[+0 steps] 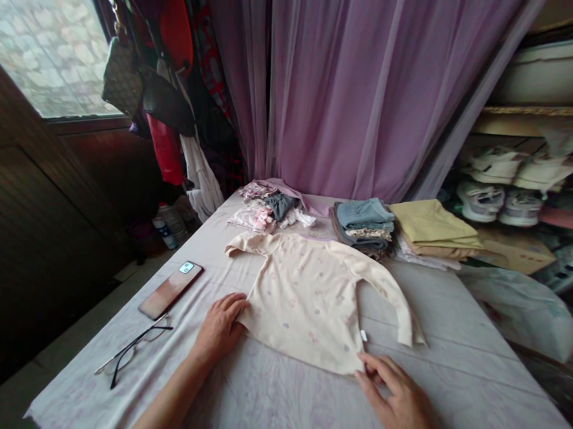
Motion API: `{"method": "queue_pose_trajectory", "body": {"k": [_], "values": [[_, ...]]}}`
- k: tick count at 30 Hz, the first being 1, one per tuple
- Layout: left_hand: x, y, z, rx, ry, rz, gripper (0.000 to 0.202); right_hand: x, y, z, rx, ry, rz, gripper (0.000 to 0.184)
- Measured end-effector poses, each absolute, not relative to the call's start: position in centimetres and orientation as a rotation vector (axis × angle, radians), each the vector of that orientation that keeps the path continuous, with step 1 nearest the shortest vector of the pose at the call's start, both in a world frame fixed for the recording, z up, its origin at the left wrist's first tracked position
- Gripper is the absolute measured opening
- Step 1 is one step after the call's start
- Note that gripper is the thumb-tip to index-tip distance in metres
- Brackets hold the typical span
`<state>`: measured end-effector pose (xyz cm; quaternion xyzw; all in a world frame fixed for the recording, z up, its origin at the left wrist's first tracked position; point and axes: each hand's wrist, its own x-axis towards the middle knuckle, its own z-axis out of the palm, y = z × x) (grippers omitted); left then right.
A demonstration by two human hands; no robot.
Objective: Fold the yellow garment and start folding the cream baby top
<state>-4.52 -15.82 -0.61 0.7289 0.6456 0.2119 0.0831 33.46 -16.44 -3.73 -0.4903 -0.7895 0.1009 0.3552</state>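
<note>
A cream long-sleeved children's shirt with small faded prints lies spread flat on the cloth-covered table. Its hem faces me, one sleeve reaches out to the far left and the other curves down on the right. My left hand is closed on the shirt's lower left corner, the thumb partly hidden. At the lower right corner, my right hand pinches the hem between thumb and fingers, just below a small white tag on the side seam.
Left of the shirt lie a phone and eyeglasses. Behind it are a loose heap of clothes, a folded stack of blue and dark clothes and folded yellow cloth. A shoe rack stands at right, beyond the table edge.
</note>
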Motion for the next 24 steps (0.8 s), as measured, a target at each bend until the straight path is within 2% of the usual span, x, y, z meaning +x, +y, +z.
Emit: {"method": "queue_pose_trajectory", "body": {"k": [4,6,12,19,24], "values": [[-4.7,-15.9,-0.8,2.175,1.914,0.663,0.052,33.3,-16.9,-4.0,-1.295,-2.081,0.103,0.027],[-4.9,-15.9,-1.0,2.181,1.891,0.690,0.044,33.4,-16.9,-4.3,-1.320,-2.058,0.045,0.022],[-5.7,-15.9,-1.6,2.219,1.799,0.770,0.025,33.3,-16.8,-4.7,-1.518,-1.983,0.009,0.025],[-5.5,-16.0,-1.6,2.253,1.858,0.772,0.026,33.3,-16.5,-4.5,-1.612,-2.005,-0.051,0.028],[-4.7,-16.4,-0.6,2.211,2.083,0.597,0.030,33.6,-16.4,-5.2,-1.635,-2.002,-0.076,0.030]]}}
